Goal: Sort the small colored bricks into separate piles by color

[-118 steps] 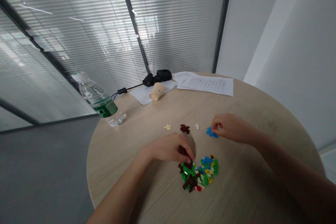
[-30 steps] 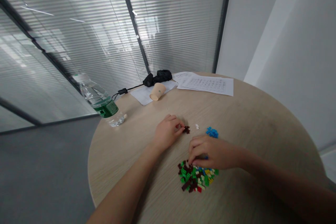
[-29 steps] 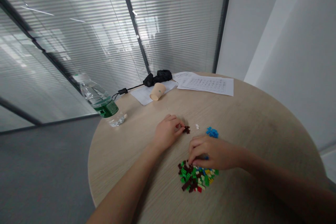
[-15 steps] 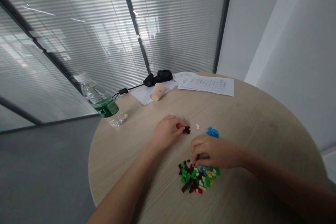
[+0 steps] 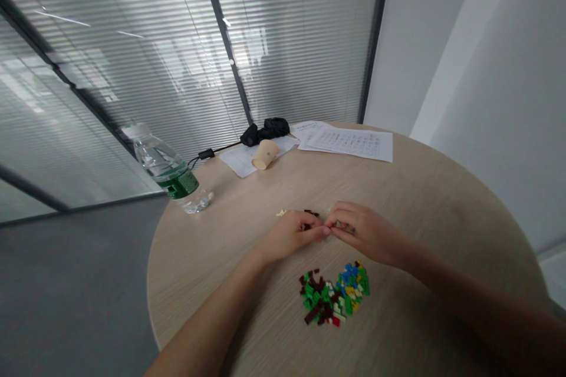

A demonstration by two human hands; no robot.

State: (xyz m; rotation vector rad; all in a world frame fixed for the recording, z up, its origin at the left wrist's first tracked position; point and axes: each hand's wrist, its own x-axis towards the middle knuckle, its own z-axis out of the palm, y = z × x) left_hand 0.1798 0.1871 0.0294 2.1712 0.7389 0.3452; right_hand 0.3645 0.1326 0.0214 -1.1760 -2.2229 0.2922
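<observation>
My left hand (image 5: 296, 234) and my right hand (image 5: 367, 232) meet at their fingertips above the table. Both are closed in a pinch, and whatever sits between the fingers is too small to make out. Dark brown building bricks (image 5: 311, 212) show just behind my left fingers, partly covered. A few cream bricks (image 5: 281, 212) lie left of them, near my left knuckles. Below the hands, towards me, spreads a mixed pile of small building bricks (image 5: 327, 300) in green, brown, blue, yellow, cream and red. The separate blue and white bricks are hidden by my right hand.
On the round wooden table (image 5: 198, 283), a clear water bottle (image 5: 165, 171) with a green label stands at the left edge. Towards the back are a tipped paper cup (image 5: 265, 155), a black bundle (image 5: 269, 131) with a cord, and printed sheets (image 5: 349, 142). Blinds and a wall stand behind.
My right hand has lifted away from the mixed pile and moved up to my left fingertips, covering the blue and white bricks. My left hand has shifted slightly right and nearer, uncovering the cream bricks.
</observation>
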